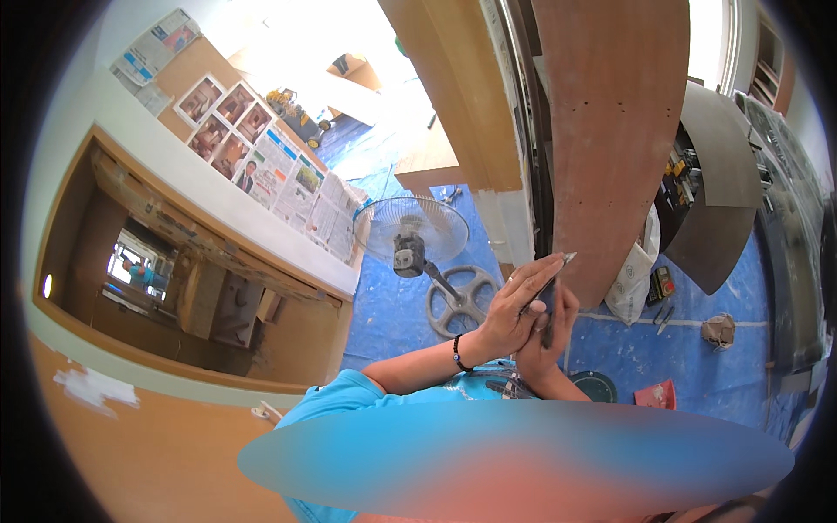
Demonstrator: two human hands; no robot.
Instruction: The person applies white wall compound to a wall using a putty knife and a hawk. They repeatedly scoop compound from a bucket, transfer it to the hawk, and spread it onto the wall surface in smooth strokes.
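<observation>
Hands (514, 305) clasp a dark tool (547, 331); brown panel (615, 131) edge nearby; blue sheeting (628, 357) below.

From my end, the left hand (506, 312) covers part of the right hand (545, 353), so I can't tell which one grips the slim tool (569, 259) between them; much of its length is hidden. A blurred oval masks the lower part of the blue shirt (340, 394) and touches the green round thing (595, 385). I find the newspaper (305, 202) print too small to read, and the reflection in the mirror (138, 266) too tiny to make out.
</observation>
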